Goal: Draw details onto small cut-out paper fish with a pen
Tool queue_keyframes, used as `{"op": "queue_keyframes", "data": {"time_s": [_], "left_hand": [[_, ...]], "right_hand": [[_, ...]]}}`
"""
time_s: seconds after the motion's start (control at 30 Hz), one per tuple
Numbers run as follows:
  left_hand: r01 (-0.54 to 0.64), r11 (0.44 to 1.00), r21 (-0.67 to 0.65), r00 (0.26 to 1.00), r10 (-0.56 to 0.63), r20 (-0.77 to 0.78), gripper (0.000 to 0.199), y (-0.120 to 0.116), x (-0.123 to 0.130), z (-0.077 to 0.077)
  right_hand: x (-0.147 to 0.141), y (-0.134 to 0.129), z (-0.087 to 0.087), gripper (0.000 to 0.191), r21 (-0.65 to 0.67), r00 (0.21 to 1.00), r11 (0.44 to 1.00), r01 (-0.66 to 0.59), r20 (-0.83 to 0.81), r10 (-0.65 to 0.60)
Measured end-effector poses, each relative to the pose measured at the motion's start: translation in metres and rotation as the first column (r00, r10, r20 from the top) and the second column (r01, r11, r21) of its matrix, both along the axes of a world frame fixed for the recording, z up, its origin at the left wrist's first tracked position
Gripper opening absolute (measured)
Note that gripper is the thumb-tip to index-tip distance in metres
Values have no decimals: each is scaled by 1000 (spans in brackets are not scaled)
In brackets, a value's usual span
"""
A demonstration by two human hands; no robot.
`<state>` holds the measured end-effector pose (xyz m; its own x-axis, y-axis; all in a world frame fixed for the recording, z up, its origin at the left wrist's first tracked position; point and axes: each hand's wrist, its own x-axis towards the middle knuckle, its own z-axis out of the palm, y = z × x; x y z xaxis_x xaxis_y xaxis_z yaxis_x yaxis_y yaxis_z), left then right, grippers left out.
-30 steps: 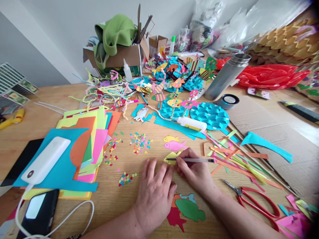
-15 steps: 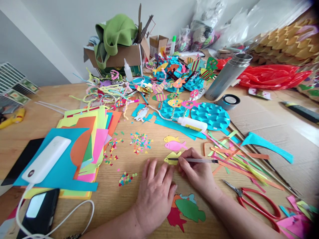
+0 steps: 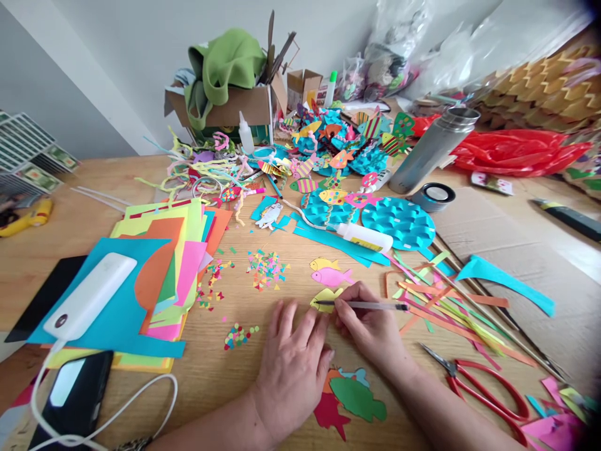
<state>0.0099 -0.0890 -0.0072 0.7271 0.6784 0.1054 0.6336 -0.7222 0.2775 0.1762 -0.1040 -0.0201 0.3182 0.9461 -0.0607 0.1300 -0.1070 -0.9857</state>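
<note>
Between the fingers of my right hand [image 3: 364, 316] is a slim pen [image 3: 375, 305], its tip on a yellow paper fish [image 3: 323, 297]. My left hand [image 3: 293, 344] lies flat on the table with fingers stretched out, the fingertips at the yellow fish's lower edge. Just beyond are a pink paper fish [image 3: 331, 276] and an orange-yellow paper fish [image 3: 321, 264], partly overlapped. Nearer to me, between my forearms, lie a green paper fish [image 3: 359, 398] and a red paper fish [image 3: 330, 413], with orange and light blue pieces partly hidden beneath.
Red-handled scissors [image 3: 488, 382] lie at right beside paper strips [image 3: 451, 297]. A glue bottle [image 3: 364, 238] rests past the fish. Paper bits [image 3: 265, 269] are scattered left of centre. Coloured sheets [image 3: 188, 263] bear a white power bank [image 3: 91, 297]. A metal flask [image 3: 432, 150] stands behind.
The view has shifted slightly. The pen's tip stays on the yellow fish's head, and both hands keep nearly the same places.
</note>
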Motion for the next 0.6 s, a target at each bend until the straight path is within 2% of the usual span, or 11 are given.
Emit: {"op": "queue_keyframes", "data": {"time_s": [0.6], "left_hand": [[-3, 1000, -31, 1000, 2, -12, 47, -1, -1, 0]], "right_hand": [[1, 0, -3, 29, -5, 1000, 1000, 1, -4, -1]]}}
